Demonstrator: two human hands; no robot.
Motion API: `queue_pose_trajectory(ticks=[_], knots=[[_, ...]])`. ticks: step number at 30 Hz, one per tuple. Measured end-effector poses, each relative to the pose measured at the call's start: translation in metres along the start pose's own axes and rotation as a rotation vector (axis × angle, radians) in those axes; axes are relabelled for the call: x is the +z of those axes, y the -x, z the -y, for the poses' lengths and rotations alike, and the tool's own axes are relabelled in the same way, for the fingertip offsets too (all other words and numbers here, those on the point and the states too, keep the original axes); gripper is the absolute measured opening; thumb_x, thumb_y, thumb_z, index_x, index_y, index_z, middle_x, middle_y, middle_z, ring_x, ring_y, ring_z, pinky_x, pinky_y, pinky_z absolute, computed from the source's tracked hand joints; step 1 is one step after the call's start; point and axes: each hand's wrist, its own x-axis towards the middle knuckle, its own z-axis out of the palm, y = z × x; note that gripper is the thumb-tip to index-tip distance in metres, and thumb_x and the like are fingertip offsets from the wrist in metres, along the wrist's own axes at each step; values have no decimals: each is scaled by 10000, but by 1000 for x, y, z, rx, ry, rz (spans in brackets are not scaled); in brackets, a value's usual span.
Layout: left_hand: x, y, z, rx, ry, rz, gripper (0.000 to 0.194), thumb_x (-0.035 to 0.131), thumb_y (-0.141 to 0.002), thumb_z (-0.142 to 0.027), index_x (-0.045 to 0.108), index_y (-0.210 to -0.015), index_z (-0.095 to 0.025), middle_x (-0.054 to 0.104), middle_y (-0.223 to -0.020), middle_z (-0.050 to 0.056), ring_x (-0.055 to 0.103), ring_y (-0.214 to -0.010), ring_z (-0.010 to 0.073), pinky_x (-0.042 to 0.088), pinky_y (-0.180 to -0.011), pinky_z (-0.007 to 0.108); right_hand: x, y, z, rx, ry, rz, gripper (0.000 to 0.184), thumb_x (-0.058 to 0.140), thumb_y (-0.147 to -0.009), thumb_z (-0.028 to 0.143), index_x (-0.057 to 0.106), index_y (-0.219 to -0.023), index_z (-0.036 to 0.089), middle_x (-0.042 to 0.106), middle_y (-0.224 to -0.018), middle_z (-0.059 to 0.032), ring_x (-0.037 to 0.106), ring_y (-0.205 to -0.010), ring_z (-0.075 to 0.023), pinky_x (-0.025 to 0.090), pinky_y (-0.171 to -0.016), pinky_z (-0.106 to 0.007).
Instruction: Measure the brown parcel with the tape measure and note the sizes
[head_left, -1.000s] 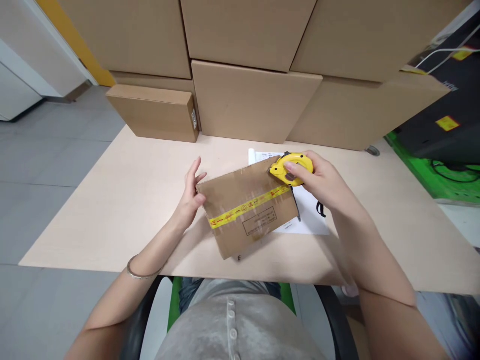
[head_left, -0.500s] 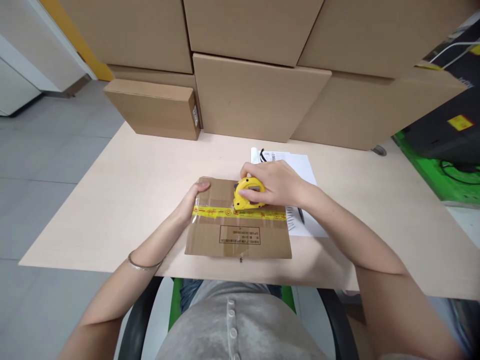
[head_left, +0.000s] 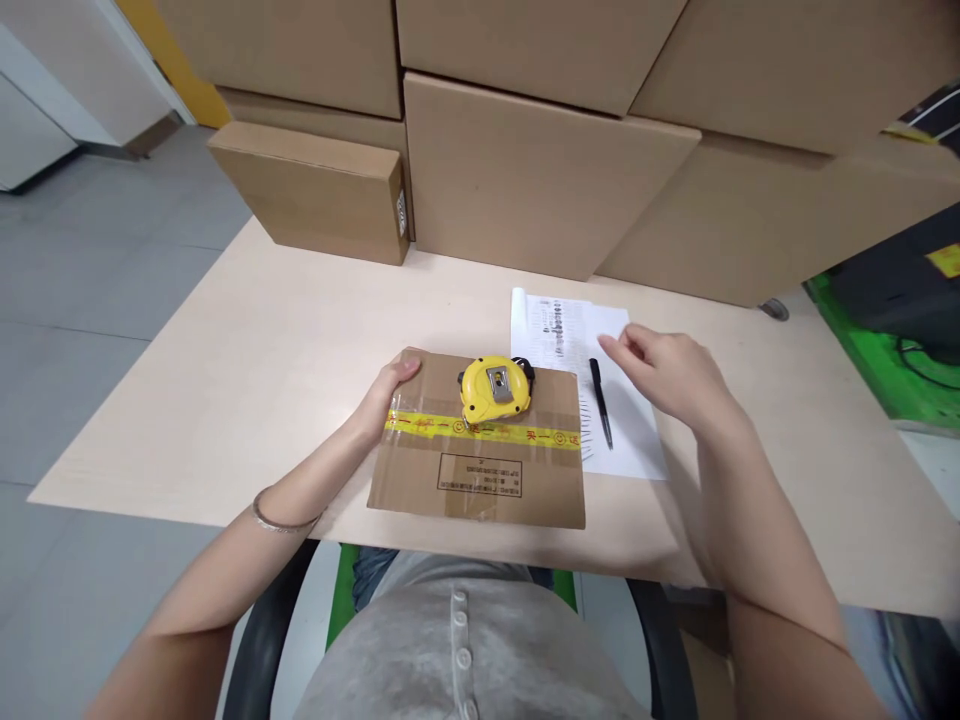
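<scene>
A small cardboard box (head_left: pixel 480 505) with yellow printed tape across its top lies near the table's front edge. My left hand (head_left: pixel 386 395) grips its left side, thumb on top. A yellow tape measure (head_left: pixel 491 388) rests on the box, clip side up, its black strap at the right. My right hand (head_left: pixel 671 375) is off the tape measure, over the right side of the paper, fingers curled with nothing seen in them. Beneath and left of that hand, a black pen (head_left: pixel 600 402) lies on the white sheets (head_left: pixel 637 450), partly covered by the box.
Large cardboard boxes (head_left: pixel 525 180) are stacked along the back of the table (head_left: pixel 187 400). A flat brown carton (head_left: pixel 315 200) stands at the back left. On the right are a green surface (head_left: pixel 862 350) and dark equipment. My chair's armrests flank me below the front edge.
My right hand has let go of the tape measure, leaving it on the box, and has moved right. The pen is now uncovered. My left hand still holds the box.
</scene>
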Motion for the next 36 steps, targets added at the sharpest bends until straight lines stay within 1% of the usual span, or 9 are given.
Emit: queue_pose_trajectory(ticks=[2, 5, 12, 17, 21, 24, 27, 31, 36], knots=[[0, 0, 1, 17, -17, -13, 349, 764, -692, -520, 685, -783, -192, 694, -654, 17, 663, -615, 224, 551, -597, 327, 12, 10, -21, 141, 111, 182, 515, 402, -998, 638, 526, -669, 262, 618, -647, -76, 555, -645, -271, 321, -622, -372], [0, 1, 2, 28, -20, -37, 346, 756, -702, -518, 665, -785, -194, 730, -738, 43, 722, -745, 271, 572, -659, 348, 36, 30, -36, 164, 60, 336, 567, 449, -956, 697, 525, -602, 260, 640, -628, -79, 556, -613, -270, 326, -603, -369], [1, 2, 3, -29, 5, -69, 361, 768, -692, -528, 691, -836, -206, 736, -762, 40, 737, -792, 285, 596, -697, 376, 58, 41, -52, 49, -329, 329, 500, 499, -954, 648, 573, -661, 249, 641, -651, -27, 538, -615, -209, 389, -616, -347], [2, 3, 1, -20, -10, -107, 366, 781, -669, -516, 703, -831, -197, 739, -776, 46, 701, -732, 264, 567, -652, 362, 58, 1, -71, 45, -693, 161, 439, 590, -893, 676, 549, -772, 256, 527, -567, 35, 475, -505, -152, 399, -551, -326], [-1, 3, 2, -45, -4, -64, 389, 770, -700, -542, 704, -858, -194, 720, -771, 42, 675, -703, 249, 549, -649, 355, 61, -60, -76, 76, -871, -90, 405, 806, -743, 511, 478, -794, 279, 526, -560, 61, 457, -470, -130, 358, -491, -303], [-3, 3, 3, -19, -10, -54, 375, 774, -715, -542, 709, -849, -198, 700, -776, 36, 656, -720, 229, 530, -651, 324, 70, -106, -71, 113, -949, -247, 382, 794, -789, 428, 445, -748, 277, 541, -572, 54, 402, -460, -106, 297, -450, -280], [-4, 3, 2, -22, -24, -57, 368, 786, -705, -529, 711, -860, -203, 700, -810, 30, 657, -764, 228, 529, -677, 314, 84, -134, -64, 163, -1019, -320, 397, 706, -891, 499, 428, -721, 273, 515, -532, 61, 353, -422, -88, 252, -412, -264], [-4, 6, 1, -57, -45, -71, 398, 792, -672, -523, 703, -891, -204, 706, -846, 26, 658, -802, 237, 530, -700, 320, 99, -141, -61, 210, -1097, -313, 491, 684, -882, 674, 447, -733, 272, 539, -514, 57, 395, -397, -85, 279, -375, -249], [-5, 7, 1, -83, -34, -106, 416, 765, -679, -526, 676, -946, -220, 712, -853, 30, 666, -813, 269, 516, -677, 340, 109, -121, -50, 231, -1131, -275, 569, 712, -793, 778, 474, -720, 266, 564, -520, 44, 449, -407, -88, 361, -382, -238]])
